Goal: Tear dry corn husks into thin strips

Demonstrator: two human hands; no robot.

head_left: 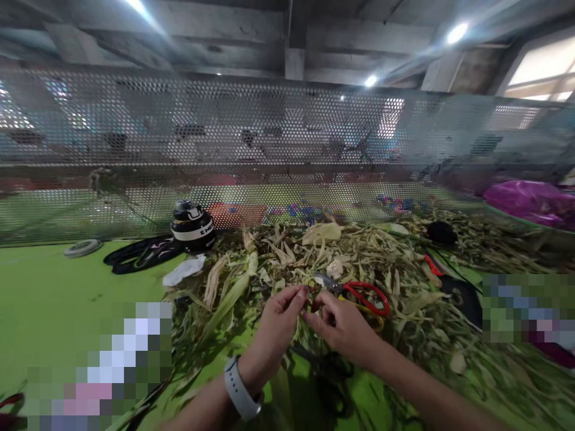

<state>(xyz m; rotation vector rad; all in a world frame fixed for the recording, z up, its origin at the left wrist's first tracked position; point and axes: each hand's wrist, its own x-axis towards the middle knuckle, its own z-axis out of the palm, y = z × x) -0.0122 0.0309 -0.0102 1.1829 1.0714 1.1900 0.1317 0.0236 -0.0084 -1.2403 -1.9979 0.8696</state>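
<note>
My left hand (279, 320), with a pale watch band at the wrist, is pinched closed at the middle of the view. Close beside it on the right, my right hand (344, 326) has its thumb and fingers bent together. Whatever lies between the fingertips of both hands is too small and dark to make out. Just beyond my right hand lie red-handled scissors (366, 297), on a heap of dry, husk-like leaves (287, 248). A yellow loop handle (380, 322) shows beneath them. Below my hands is a dark pair of scissors (330, 365), partly in shadow.
A perforated metal screen (269, 143) runs behind the green tabletop (45, 287). At the left stand a black-and-white rounded container (193, 226), a black strappy item (144, 254) and white tissue (184, 269). A red-and-black tool (433, 264) and a purple bag (530, 200) are at the right.
</note>
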